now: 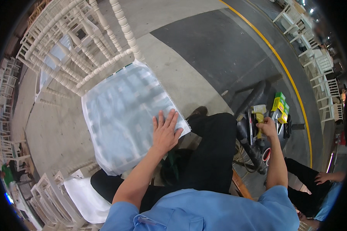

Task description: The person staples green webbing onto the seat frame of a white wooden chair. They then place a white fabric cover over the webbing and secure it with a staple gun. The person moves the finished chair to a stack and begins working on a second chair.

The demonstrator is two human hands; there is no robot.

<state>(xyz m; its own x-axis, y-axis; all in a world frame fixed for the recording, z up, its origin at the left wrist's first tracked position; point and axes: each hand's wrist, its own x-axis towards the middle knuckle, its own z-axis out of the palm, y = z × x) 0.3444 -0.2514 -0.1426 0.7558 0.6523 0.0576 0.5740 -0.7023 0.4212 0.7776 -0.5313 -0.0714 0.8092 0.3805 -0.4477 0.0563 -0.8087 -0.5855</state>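
Note:
A white chair with turned spindles (122,27) stands in front of me. Its seat (119,111) is covered with a pale, translucent sheet whose edges hang over the sides. My left hand (166,133) lies flat on the near right part of this seat, fingers spread. Off to the right, my right hand (268,127) closes around a yellow tool (259,120), perhaps a staple gun, among other tools on a dark stand. Green and yellow boxes (280,106) sit just beyond that hand. Part of the tool is hidden by my fingers.
Behind the seat's left side are more white chairs (52,57). Stacked white chair frames (52,196) stand at lower left, and rows of chairs (322,77) line the far right. A yellow floor line (285,69) curves past the stand. Another person's hand (322,178) shows at lower right.

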